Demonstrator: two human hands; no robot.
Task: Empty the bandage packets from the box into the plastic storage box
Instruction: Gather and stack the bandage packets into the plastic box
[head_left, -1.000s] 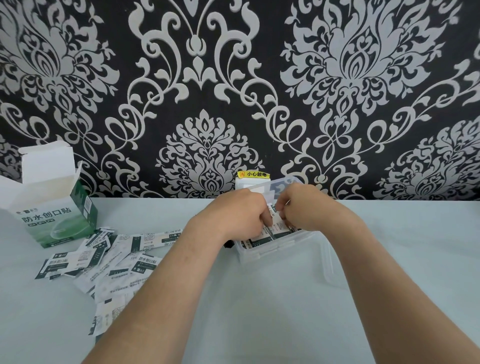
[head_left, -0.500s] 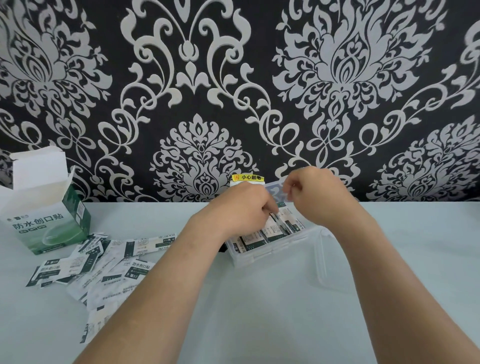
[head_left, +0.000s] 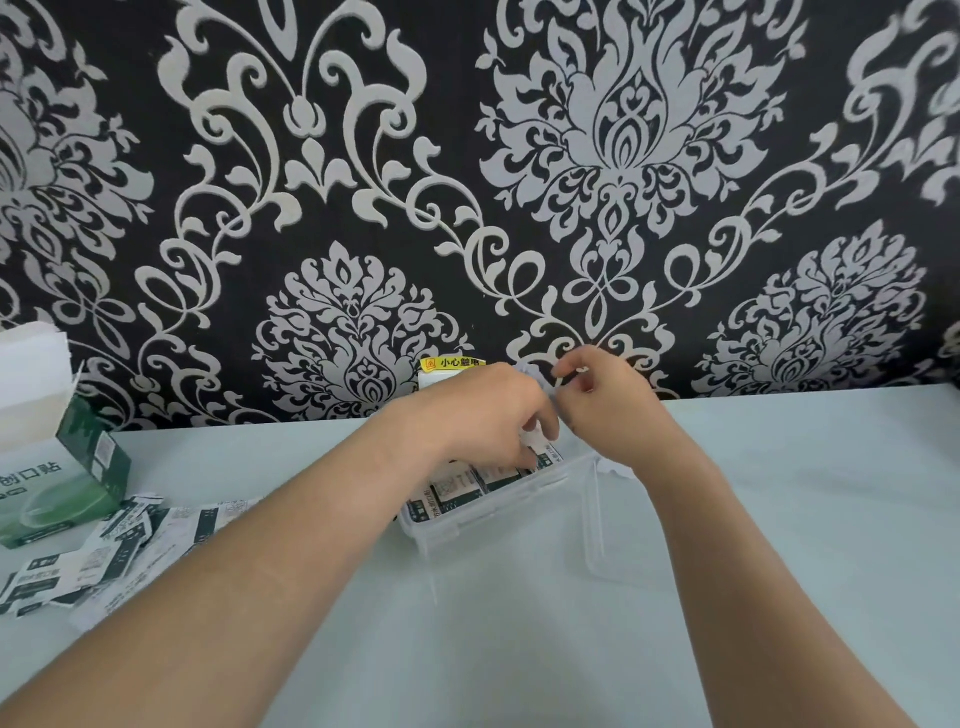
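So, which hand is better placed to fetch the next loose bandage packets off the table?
Left, probably. The loose packets lie left of the left hand, beside the green carton; the right hand would have to cross the storage box.

We find the plastic storage box (head_left: 467, 525) at the middle of the tabletop (head_left: 519, 649), near the wall (head_left: 363, 208) behind, with bandage packets (head_left: 457, 491) inside it and its lid (head_left: 623, 545) lying just to its right. Our left hand (head_left: 483, 415) reaches into it, and our right hand (head_left: 608, 410) is above its rear edge. At the far left stands the cardboard box (head_left: 57, 488), with loose packets (head_left: 104, 551) scattered on the tabletop before it.
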